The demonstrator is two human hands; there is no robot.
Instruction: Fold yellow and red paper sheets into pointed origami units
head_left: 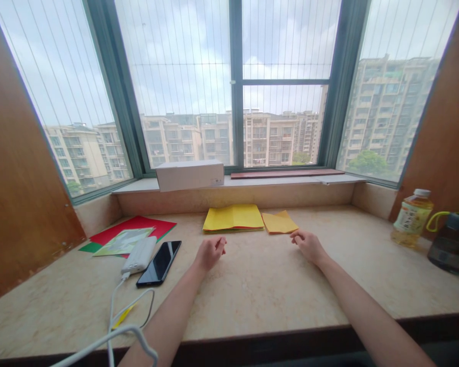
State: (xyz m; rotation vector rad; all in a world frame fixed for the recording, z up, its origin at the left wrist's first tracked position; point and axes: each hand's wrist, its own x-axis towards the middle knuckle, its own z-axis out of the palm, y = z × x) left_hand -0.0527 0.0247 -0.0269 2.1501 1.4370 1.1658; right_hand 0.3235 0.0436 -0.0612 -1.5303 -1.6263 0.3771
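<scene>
My left hand [211,253] rests on the counter with its fingers curled into a loose fist, nothing visible in it. Just beyond it lies a stack of yellow paper sheets [233,218], with a crease down the middle. To the right of that stack is a smaller pile of orange-yellow paper [280,222], roughly square. My right hand [308,245] is closed too, its curled fingers beside the near right corner of the small pile. Whether the fingertips touch that corner I cannot tell.
Left are a black phone [159,264], a white power bank [139,255] with a cable [112,311], and red paper [137,223] over green. A drink bottle [411,219] and a dark water bottle [453,242] stand right. A white box [190,176] sits on the sill.
</scene>
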